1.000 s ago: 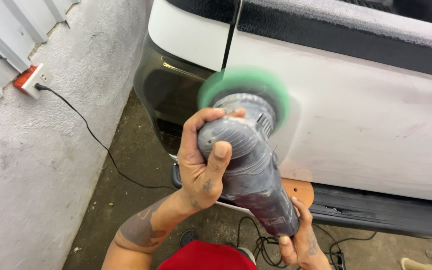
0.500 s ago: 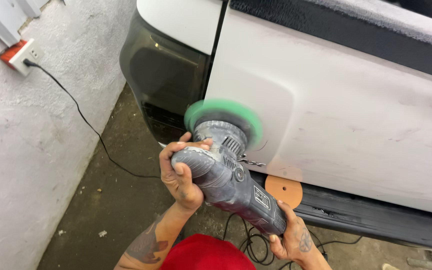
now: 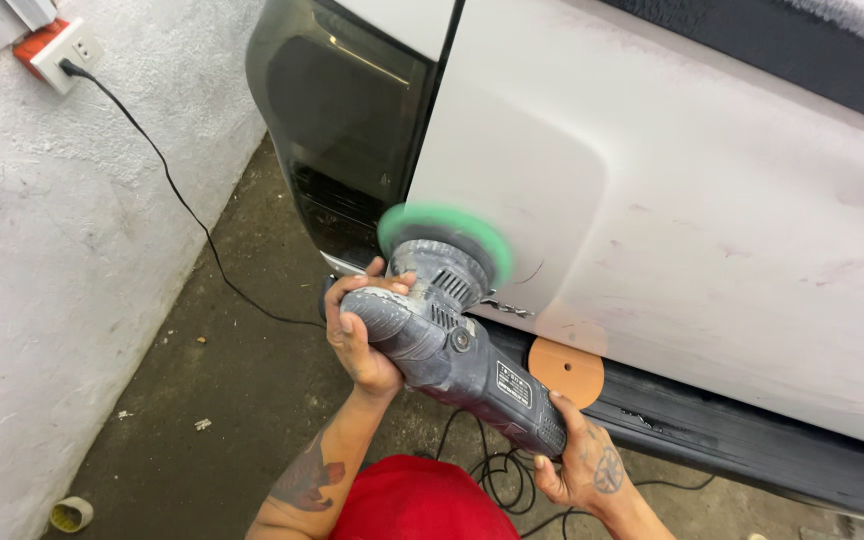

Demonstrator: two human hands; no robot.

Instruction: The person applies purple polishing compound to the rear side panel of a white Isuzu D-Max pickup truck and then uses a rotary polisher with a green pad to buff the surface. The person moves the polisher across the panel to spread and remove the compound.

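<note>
I hold a dusty grey electric polisher [image 3: 457,350] with both hands. My left hand [image 3: 360,335] wraps the front grip near its head. My right hand [image 3: 582,462] grips the rear handle. The green foam pad [image 3: 444,226] at the tool's head is blurred and presses against the lower left part of a white car panel [image 3: 672,190], close to the panel seam and a dark tail light [image 3: 347,120].
A black cord [image 3: 177,200] runs from a wall socket [image 3: 70,48] down the rough white wall to coils [image 3: 502,475] on the concrete floor. An orange disc [image 3: 567,370] leans on the black sill. A tape roll [image 3: 72,514] lies at the wall's foot.
The polisher and both hands have slid lower and leftward along the white panel, toward the tail light. The grip on the tool is unchanged.
</note>
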